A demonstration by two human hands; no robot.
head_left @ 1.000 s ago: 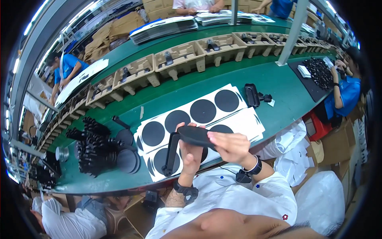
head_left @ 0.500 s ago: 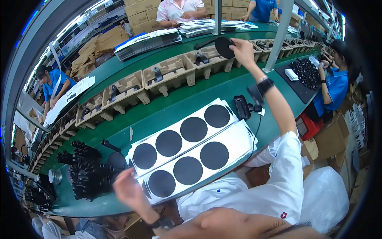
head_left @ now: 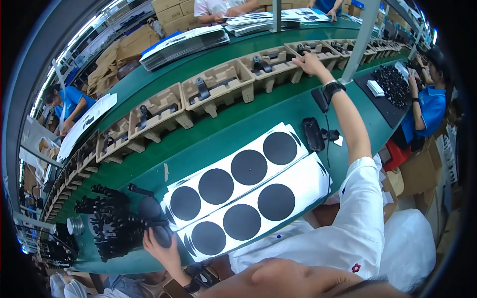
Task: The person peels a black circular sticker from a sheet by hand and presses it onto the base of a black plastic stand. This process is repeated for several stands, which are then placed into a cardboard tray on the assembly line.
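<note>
Touching black disc with left hand; right hand at tray.

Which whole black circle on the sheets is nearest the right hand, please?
The far row's rightmost whole circle; others sit further left or one row nearer.

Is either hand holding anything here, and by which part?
Left hand: spread around a dark disc's edge, but a grip cannot be told. Right hand: at a brown tray; any hold is unclear.
</note>
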